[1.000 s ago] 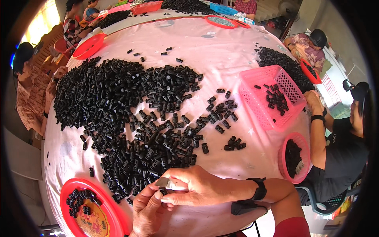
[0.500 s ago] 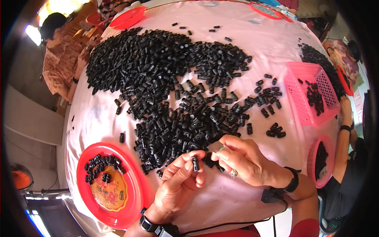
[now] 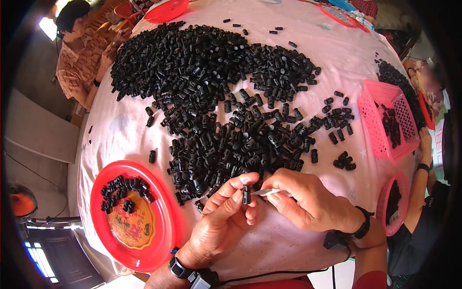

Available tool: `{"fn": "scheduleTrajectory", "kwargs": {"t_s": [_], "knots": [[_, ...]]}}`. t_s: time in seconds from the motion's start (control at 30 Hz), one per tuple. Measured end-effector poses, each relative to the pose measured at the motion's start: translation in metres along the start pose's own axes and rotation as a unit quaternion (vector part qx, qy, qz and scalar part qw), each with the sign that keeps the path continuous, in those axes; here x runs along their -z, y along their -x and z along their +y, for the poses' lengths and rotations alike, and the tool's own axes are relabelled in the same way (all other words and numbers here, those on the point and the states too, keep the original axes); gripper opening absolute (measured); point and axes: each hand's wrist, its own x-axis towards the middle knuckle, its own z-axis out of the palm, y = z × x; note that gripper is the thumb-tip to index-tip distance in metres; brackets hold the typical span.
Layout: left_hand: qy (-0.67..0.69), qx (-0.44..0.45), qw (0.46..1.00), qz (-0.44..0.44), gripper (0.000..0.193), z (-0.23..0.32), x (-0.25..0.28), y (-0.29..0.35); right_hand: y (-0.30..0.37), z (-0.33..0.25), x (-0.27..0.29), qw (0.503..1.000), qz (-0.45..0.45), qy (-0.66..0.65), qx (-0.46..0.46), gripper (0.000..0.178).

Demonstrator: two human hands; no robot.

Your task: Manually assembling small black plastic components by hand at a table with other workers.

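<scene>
1. Left hand [image 3: 226,216] pinching a small black plastic piece [image 3: 247,194] between thumb and fingertips, above the pink tablecloth [image 3: 120,135] near the table's near edge.
2. Piece held upright, long axis roughly vertical; which end faces up too small to tell.
3. Right hand [image 3: 308,202] closed around a thin pale blade-like tool [image 3: 265,192], tip pointing left, touching or just beside the piece.
4. Big pile of black pieces [image 3: 216,96] just beyond both hands, spreading across the middle of the table; loose strays to the right.
5. Red plate [image 3: 132,216] with a few black pieces left of the left hand, at the table's near-left edge.
6. Pink basket [image 3: 385,120] and a round pink bowl [image 3: 392,204] on the right edge, both holding black pieces.
7. Bare cloth under and in front of the hands; narrow strip between pile and plate.
8. Other people seated at far left and right rims.
</scene>
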Motion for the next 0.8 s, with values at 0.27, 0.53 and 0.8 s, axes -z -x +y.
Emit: {"fn": "scheduleTrajectory", "kwargs": {"t_s": [0.27,0.53,0.8], "knots": [[-0.024,-0.009,1.0,-0.002,0.029,-0.002,0.0,-0.001,0.004,-0.015,-0.002,0.994,0.04,-0.083,-0.066,0.027],[-0.03,0.004,0.999,-0.029,0.024,-0.003,0.005,-0.001,0.006,-0.012,0.0,0.994,0.026,-0.087,-0.052,0.027],[-0.041,0.042,0.998,-0.022,0.019,0.0,0.0,0.001,0.004,-0.007,0.003,0.991,-0.01,-0.101,-0.084,0.021]]}}
